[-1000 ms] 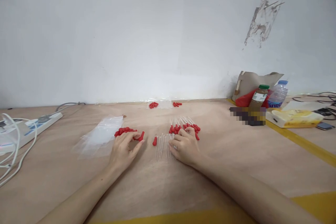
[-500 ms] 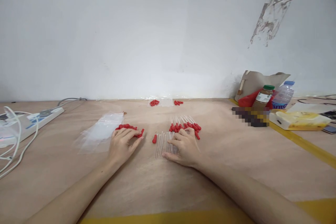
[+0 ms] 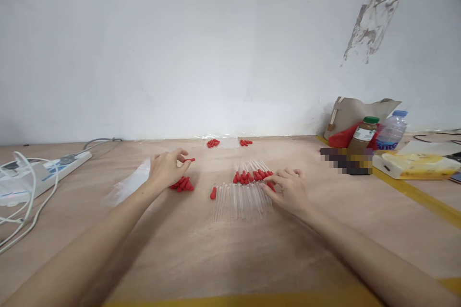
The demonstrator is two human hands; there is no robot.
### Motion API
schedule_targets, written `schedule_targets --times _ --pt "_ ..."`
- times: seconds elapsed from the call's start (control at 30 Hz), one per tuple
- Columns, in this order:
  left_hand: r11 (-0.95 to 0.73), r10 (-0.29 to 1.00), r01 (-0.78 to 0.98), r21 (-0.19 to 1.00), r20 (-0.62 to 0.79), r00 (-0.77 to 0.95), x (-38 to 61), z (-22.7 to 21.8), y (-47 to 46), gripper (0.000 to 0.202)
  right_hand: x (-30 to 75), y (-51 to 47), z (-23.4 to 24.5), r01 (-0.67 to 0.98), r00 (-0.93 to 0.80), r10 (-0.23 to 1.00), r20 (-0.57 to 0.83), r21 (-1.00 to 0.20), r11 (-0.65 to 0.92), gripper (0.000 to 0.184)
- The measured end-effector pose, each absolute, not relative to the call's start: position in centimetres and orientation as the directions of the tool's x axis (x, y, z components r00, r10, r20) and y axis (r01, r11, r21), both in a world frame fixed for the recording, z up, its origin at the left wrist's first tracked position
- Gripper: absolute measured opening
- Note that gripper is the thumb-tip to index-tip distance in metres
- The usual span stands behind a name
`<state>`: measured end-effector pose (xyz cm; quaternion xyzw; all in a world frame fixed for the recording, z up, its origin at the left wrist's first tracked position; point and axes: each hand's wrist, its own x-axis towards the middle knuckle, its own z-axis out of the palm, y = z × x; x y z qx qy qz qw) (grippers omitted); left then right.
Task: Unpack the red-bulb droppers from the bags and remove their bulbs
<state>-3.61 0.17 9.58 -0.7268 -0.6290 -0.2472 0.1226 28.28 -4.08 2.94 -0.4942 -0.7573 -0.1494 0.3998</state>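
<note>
Between the thumb and fingertips of my left hand (image 3: 167,168) is a small red rubber dropper bulb (image 3: 189,159), raised over the table. Just below it lies a pile of red rubber bulbs (image 3: 183,183). My right hand (image 3: 288,189) is at the right end of the rows, its thumb and forefinger closed around the red bulb of a dropper (image 3: 271,186). Left of those fingers, several droppers with red bulbs (image 3: 245,177) lie side by side, tips toward the wall. Nearer me is a row of bare clear glass tubes (image 3: 241,201). One red bulb (image 3: 213,193) lies at that row's left end.
Clear plastic bags (image 3: 129,184) lie behind my left forearm. Two small groups of red bulbs (image 3: 212,143) sit near the wall. A power strip (image 3: 68,168) with white cables is at left. Bottles (image 3: 363,136), a bag (image 3: 355,112) and a yellow tissue pack (image 3: 414,165) stand at right.
My left hand has risen away from the bulb pile, now with one bulb in its fingers. My right hand has moved right, off the glass tubes, to the end of the dropper row.
</note>
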Motion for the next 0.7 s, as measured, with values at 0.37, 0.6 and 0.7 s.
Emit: schedule_targets --times 0.37,0.6,0.7 --pt "-0.267 0.815 0.928 -0.26 0.452 0.361 0.2 5.1 1.1 0.016 29.5 -4.6 2.0 0.871 -0.133 0.67 0.731 -0.237 0.431 0.014" --pt "-0.252 0.815 0.946 -0.203 0.483 0.32 0.4 5.4 0.6 0.016 29.3 -4.6 1.9 0.866 -0.132 0.698 0.704 -0.261 0.426 0.014" --pt "-0.28 0.854 0.96 -0.017 0.453 0.257 2.1 5.6 0.7 0.016 29.4 -4.4 1.7 0.869 -0.113 0.731 0.673 -0.291 0.401 0.016"
